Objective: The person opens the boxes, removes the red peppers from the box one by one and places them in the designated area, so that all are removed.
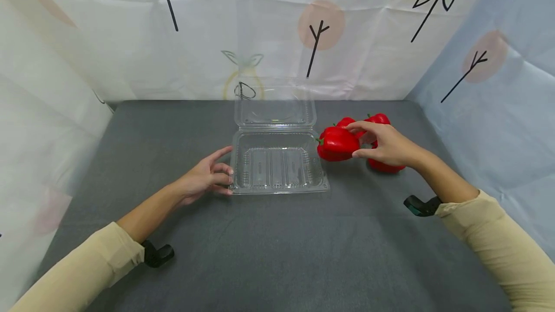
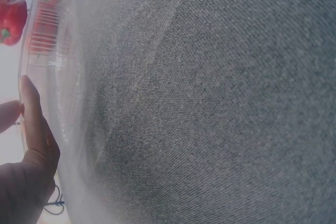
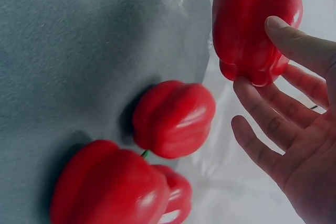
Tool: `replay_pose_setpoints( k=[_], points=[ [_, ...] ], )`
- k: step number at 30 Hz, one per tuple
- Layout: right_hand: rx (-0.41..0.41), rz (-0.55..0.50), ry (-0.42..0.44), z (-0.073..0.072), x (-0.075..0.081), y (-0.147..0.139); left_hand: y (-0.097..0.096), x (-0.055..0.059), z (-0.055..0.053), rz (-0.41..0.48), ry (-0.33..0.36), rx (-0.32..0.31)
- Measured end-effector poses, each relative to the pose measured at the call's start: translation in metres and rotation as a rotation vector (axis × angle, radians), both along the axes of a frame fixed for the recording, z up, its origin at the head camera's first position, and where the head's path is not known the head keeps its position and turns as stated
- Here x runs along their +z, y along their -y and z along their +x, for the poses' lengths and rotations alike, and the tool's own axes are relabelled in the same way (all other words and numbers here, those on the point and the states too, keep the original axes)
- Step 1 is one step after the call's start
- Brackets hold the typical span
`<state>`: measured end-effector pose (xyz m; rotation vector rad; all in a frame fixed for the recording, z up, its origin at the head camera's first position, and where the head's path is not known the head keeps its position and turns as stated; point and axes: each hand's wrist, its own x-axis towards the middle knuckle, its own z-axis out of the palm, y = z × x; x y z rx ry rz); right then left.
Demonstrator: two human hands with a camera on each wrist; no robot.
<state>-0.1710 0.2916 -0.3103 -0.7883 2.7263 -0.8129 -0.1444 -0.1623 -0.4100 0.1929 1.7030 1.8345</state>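
A clear plastic clamshell container [image 1: 277, 190] lies on the table with its lid [image 1: 275, 114] raised at the back. At its left side, my left hand [image 1: 207, 177] holds the rim, with the thumb on one side and the fingers on the other in the left wrist view. My right hand [image 1: 388, 146] grips a red bell pepper [image 1: 338, 144] between thumb and fingers. That pepper hangs above the table beside the container's right edge, its green stem pointing left. Inside the container no pepper is visible.
Several more red bell peppers [image 3: 176, 119] rest on the grey table [image 1: 277, 254] beneath and behind my right hand, partly hidden in the head view. Printed white cloth [image 1: 373, 52] hangs along the table's back, and more cloth borders both sides.
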Motion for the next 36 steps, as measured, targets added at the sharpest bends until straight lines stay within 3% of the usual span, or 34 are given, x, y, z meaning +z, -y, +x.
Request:
replay_pose_setpoints(
  k=[8, 25, 36],
  points=[
    [-0.046, 0.019, -0.009, 0.005, -0.011, -0.015, 0.001, -0.001, 0.0, -0.002, 0.0, 0.002],
    [-0.019, 0.025, 0.031, 0.007, -0.045, -0.025, 0.0, 0.0, -0.001, -0.005, 0.006, 0.005],
    [-0.018, 0.059, 0.025, 0.007, -0.048, -0.021, 0.001, -0.001, 0.0, -0.005, 0.002, 0.007]
  ],
)
